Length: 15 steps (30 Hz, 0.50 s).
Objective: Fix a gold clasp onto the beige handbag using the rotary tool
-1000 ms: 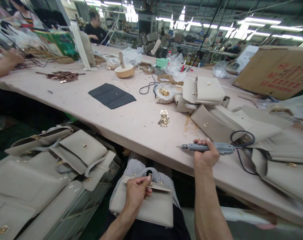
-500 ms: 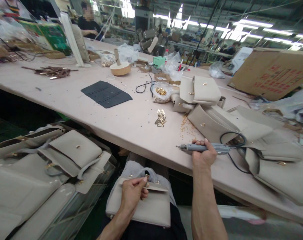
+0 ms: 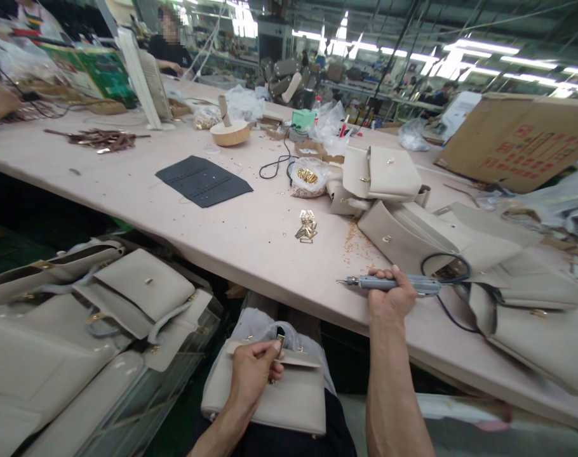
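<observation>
A beige handbag (image 3: 289,403) lies across my lap, its flap edge near the top. My left hand (image 3: 253,374) is closed over that flap, thumb and fingers pinching a small gold metal plate (image 3: 280,340) that sticks up from the fingertips. Clear plastic wraps the handle (image 3: 284,330) behind it. My right hand (image 3: 391,293) rests at the table's front edge, fingers wrapped round a grey electric screwdriver (image 3: 379,282). Its bit points left over the table, touching nothing, and a black cord runs from its rear end.
Gold rectangular frames (image 3: 307,227) and scattered small screws (image 3: 356,241) lie ahead. Beyond them stands a bag of gold fittings (image 3: 308,174). Beige handbags pile up at right (image 3: 413,235) and lower left (image 3: 141,279). A black sheet (image 3: 204,181) lies mid-table. A person (image 3: 169,44) sits across.
Almost nothing differs. My right hand with the screwdriver has shifted very slightly right; my left hand keeps its pinch on the bag.
</observation>
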Each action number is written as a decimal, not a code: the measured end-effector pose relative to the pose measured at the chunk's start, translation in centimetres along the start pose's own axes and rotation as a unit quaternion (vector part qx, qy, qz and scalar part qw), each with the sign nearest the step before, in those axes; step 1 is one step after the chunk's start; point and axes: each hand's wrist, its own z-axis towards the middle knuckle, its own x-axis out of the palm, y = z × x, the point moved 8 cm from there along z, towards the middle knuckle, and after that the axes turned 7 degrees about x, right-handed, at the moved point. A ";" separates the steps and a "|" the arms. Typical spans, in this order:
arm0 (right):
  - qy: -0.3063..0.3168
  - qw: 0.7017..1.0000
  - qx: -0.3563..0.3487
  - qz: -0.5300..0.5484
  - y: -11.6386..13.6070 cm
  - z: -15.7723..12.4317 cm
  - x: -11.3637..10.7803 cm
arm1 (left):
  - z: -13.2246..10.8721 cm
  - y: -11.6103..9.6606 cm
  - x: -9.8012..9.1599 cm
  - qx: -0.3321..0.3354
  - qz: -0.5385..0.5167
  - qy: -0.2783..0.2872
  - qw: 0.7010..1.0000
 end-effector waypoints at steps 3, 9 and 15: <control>-0.008 1.000 0.012 0.006 -0.1 0.4 -0.3 | 0.1 0.1 -0.1 0.007 0.007 0.006 1.000; -0.009 1.000 0.019 0.014 -0.2 1.0 -1.3 | 0.2 0.5 -0.1 0.009 -0.002 0.016 1.000; 0.021 0.999 0.025 0.023 -0.2 1.0 -1.5 | 0.8 0.8 -0.2 0.006 -0.002 0.007 1.000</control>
